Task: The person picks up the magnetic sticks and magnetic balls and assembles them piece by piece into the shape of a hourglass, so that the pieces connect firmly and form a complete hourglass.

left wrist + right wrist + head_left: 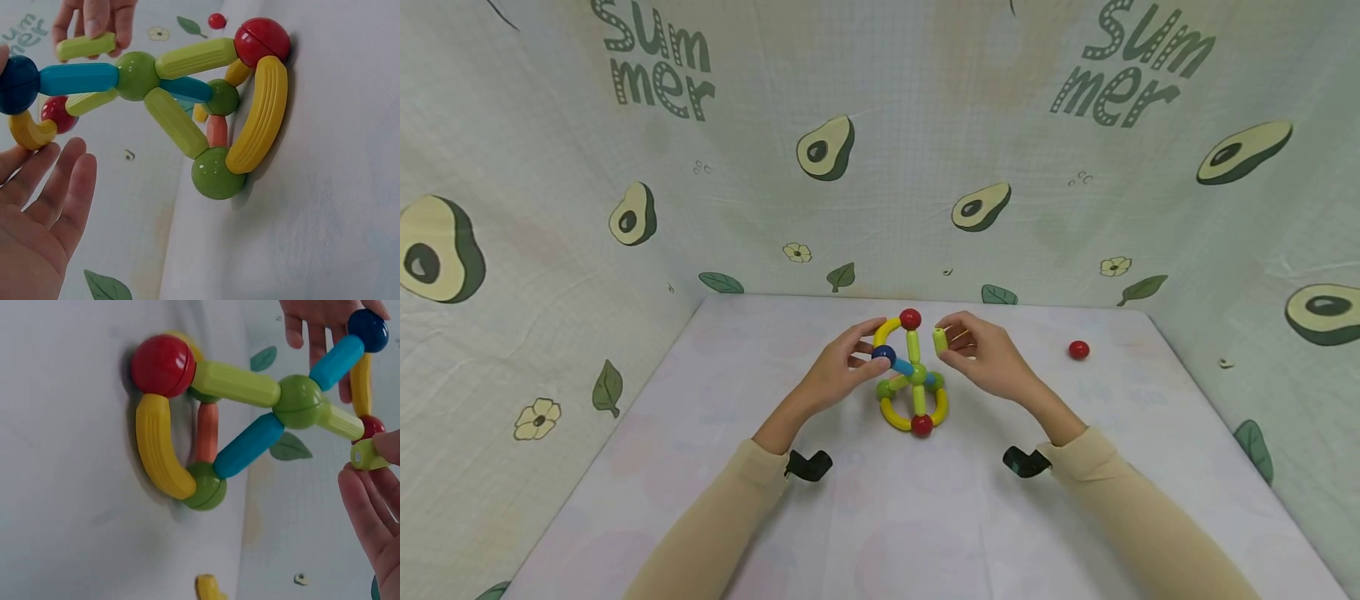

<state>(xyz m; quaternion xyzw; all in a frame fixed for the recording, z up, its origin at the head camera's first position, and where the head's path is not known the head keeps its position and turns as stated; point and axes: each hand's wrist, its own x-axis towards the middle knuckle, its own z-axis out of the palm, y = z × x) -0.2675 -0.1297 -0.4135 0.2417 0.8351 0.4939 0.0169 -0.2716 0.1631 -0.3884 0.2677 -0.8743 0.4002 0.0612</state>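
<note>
A magnetic ball-and-stick structure stands on the table, with a green ball [917, 374] at its centre. Light green and blue sticks spread from that ball. Yellow curved sticks [265, 115], red balls and green balls form its base. My left hand [841, 368] holds the dark blue ball [884, 355] at the structure's upper left, thumb against it and fingers beside the upper yellow curved stick [361, 384]. Between thumb and fingertips, my right hand [981, 354] pinches a short light green stick [940, 340], apart from the structure and close to its top red ball [910, 318].
A loose red ball [1078, 350] lies on the table to the right. In the right wrist view a yellow piece [208, 587] shows at the lower edge. Printed cloth walls [895, 250] rise behind the table [880, 525] and on both sides.
</note>
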